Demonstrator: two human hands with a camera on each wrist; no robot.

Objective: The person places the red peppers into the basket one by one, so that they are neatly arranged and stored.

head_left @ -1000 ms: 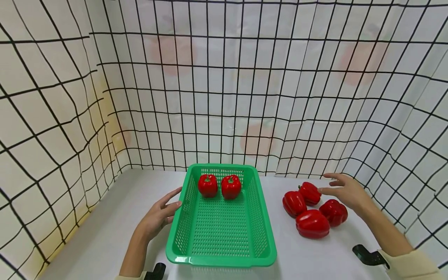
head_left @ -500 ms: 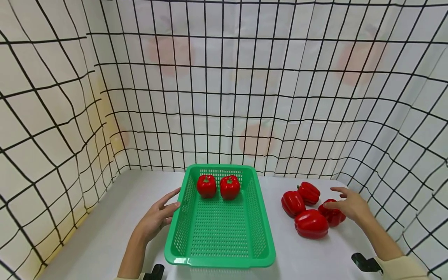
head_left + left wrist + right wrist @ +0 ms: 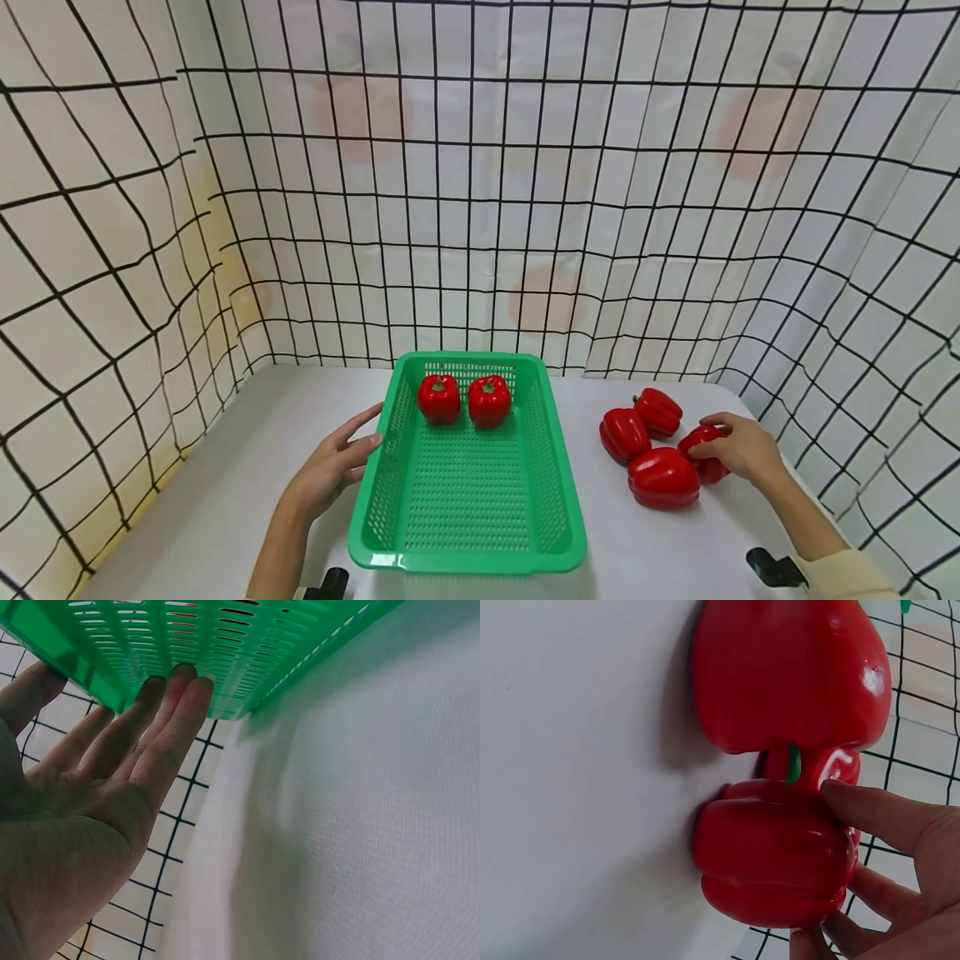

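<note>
1. Right hand (image 3: 738, 448): fingers curled around the rightmost red pepper (image 3: 705, 454), which sits on the counter (image 3: 225, 500). Wrist view confirms it, with thumb and fingertips (image 3: 870, 814) wrapped on the pepper (image 3: 772, 851).
2. Left hand (image 3: 330, 471): fingers straight, pressed flat against the left outer wall of the green basket (image 3: 555, 500). Holding nothing. Wrist view shows fingertips (image 3: 176, 682) touching the slotted wall (image 3: 225, 645).
3. Gripped pepper lies right of the basket, touching a front pepper (image 3: 662, 477), in a cluster with two more: one (image 3: 622, 434) and another (image 3: 660, 412) behind.
4. Two peppers stand upright side by side at the basket's far end: left (image 3: 438, 398), right (image 3: 489, 401).
5. Gridded curtain (image 3: 480, 208) encloses the counter.
</note>
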